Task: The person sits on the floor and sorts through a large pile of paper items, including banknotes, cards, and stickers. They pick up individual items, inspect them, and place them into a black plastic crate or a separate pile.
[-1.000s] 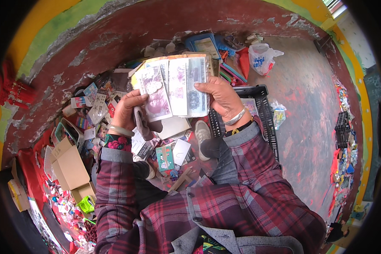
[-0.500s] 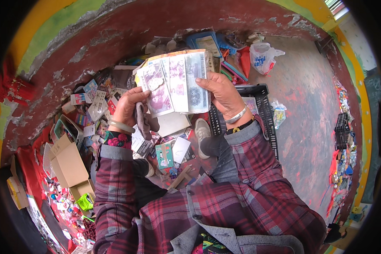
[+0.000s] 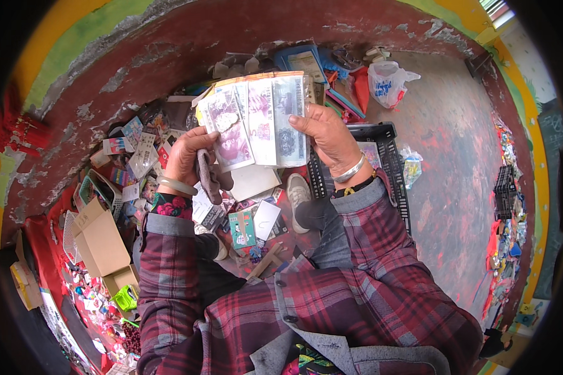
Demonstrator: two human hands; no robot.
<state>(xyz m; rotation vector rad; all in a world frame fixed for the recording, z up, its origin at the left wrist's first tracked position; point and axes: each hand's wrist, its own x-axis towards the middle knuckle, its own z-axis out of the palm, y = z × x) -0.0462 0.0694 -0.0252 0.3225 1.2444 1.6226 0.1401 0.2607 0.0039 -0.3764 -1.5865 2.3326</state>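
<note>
A fanned bundle of paper banknotes [image 3: 263, 128], purple and blue-green, is stretched between my two hands above the cluttered floor. On its left edge my left hand [image 3: 189, 153] is closed, the thumb lying on the front. A grey-brown cloth [image 3: 207, 178] hangs down from that same hand. The blue-green note at the right side is pinched by my right hand [image 3: 333, 140], its thumb on the front and the other fingers mostly hidden behind. Orange-edged paper shows along the top of the bundle. A pale sheet or card [image 3: 256, 181] appears just below the notes.
Below right of the notes stands a black plastic crate [image 3: 391, 162]. An opened cardboard box [image 3: 100, 240] and a white basket [image 3: 71, 234] lie left among scattered cards and toys. A white plastic bag [image 3: 389, 81] rests near the red wall [image 3: 231, 31]. My shoe [image 3: 299, 200] is beside the crate.
My left hand has shifted very slightly left, along with the cloth and the left side of the notes. Both hands keep their hold.
</note>
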